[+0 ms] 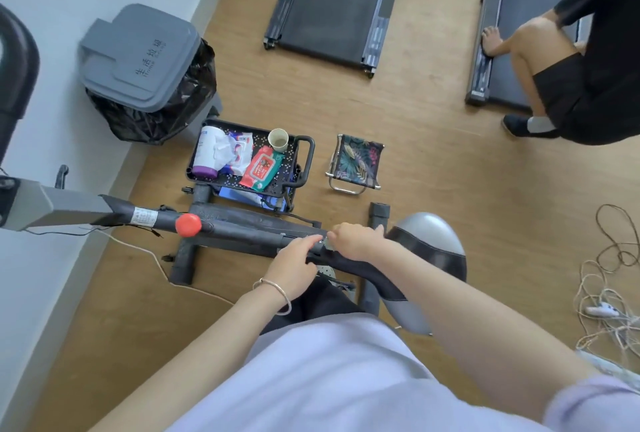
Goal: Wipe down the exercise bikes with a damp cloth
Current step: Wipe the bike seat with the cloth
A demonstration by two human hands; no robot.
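Observation:
I look down on the exercise bike, whose black frame tube (242, 229) carries a red knob (188, 224) and leads to a grey and black saddle (429, 241). My right hand (356, 241) curls round a small pale damp cloth (326, 243), only a corner of which shows, and presses it on the tube just ahead of the saddle. My left hand (294, 260) rests on the same tube right beside it, with fingers stretched toward the cloth. A bracelet sits on the left wrist.
A black cart tray (304, 154) behind the bike holds wipe packs (261, 168), a canister and a paper cup (278, 140). A lidded grey bin (142, 57) stands by the wall and a folding stool (358, 163) nearby. Beyond are two treadmills (332, 6), a crouching person (588, 68) and tangled cables (609, 293).

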